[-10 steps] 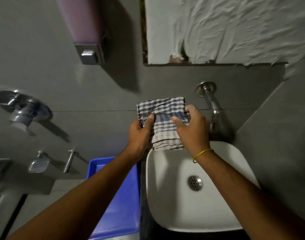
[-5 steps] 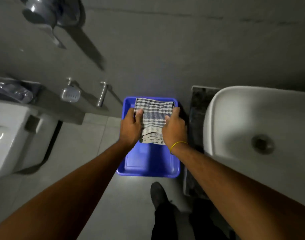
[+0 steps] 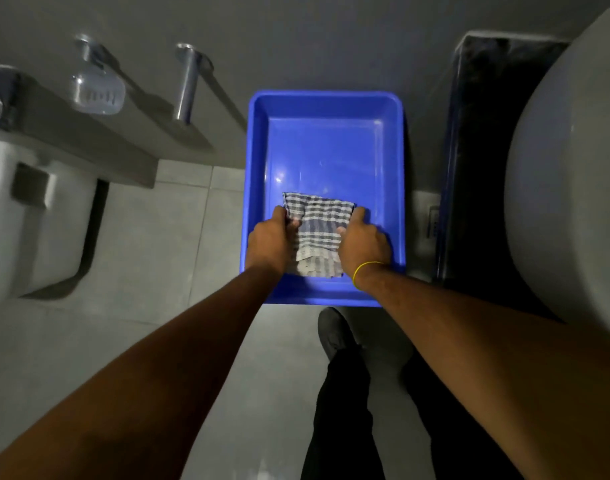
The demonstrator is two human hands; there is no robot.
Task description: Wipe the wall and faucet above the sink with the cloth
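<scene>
A folded blue-and-white checked cloth (image 3: 317,226) is held low inside a blue plastic tray (image 3: 331,133) on the floor, near the tray's front end. My left hand (image 3: 270,242) grips the cloth's left edge and my right hand (image 3: 364,245), with a yellow band at the wrist, grips its right edge. The white sink (image 3: 570,202) shows only as a curved rim at the far right. The faucet is out of view. The grey wall (image 3: 296,36) runs along the top.
A dark stone counter (image 3: 487,168) carries the sink, right of the tray. A white toilet (image 3: 26,220) stands at the left, under a grey ledge (image 3: 89,140). Two chrome fittings (image 3: 187,81) stick out of the wall above it. My shoe (image 3: 334,330) rests just behind the tray.
The view swung down from the sink and faucet to the floor. Both hands carried the cloth from the wall down into the blue tray, now near its front end.
</scene>
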